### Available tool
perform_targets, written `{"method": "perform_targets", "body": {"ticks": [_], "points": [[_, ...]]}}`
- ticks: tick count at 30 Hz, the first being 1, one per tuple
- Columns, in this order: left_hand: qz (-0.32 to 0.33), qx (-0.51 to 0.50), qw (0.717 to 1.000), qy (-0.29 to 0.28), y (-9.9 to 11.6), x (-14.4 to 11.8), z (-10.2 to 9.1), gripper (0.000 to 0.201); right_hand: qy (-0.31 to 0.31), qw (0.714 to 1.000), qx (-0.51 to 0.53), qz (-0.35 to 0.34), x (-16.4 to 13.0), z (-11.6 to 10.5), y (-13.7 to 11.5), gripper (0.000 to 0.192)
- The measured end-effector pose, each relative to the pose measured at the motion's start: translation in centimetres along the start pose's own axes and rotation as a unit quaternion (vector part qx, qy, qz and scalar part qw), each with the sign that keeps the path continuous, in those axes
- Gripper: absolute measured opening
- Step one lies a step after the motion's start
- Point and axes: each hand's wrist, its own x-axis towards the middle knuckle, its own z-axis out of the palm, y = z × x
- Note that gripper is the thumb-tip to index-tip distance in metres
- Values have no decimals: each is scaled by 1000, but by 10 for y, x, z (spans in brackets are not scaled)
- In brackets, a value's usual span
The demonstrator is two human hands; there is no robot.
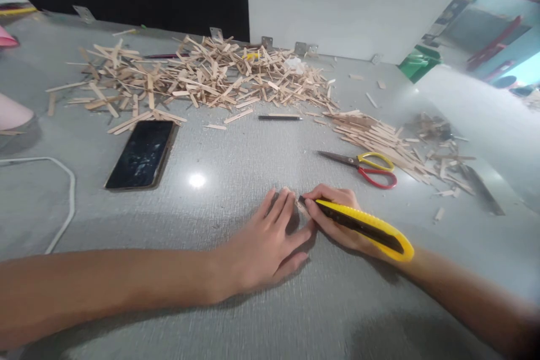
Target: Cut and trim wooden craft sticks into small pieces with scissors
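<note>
My right hand [337, 214] is closed around a yellow and black box cutter [367, 225], its tip pointing left and down at the table. My left hand [270, 236] lies low over the grey surface with its fingers stretched out and apart. Between the fingertips of both hands a small bit of pale wood [302, 208] shows; the rest of it, if any, is hidden by the fingers. Beyond my right hand lie scissors [358, 162] with one yellow and one red handle, their blades pointing left.
A wide heap of wooden craft sticks [211, 76] spreads along the back, with a neater stack [375, 138] at the right. A phone [143, 154], a dark pen [279, 117], a white cable [70, 191] and a metal blade [485, 191] lie around.
</note>
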Motion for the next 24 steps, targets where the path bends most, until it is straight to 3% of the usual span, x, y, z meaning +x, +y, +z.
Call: {"method": "perform_targets", "body": {"ticks": [24], "points": [[37, 83, 995, -28, -1, 3, -7, 58, -16, 999, 3, -50, -4, 0, 5, 14]]}}
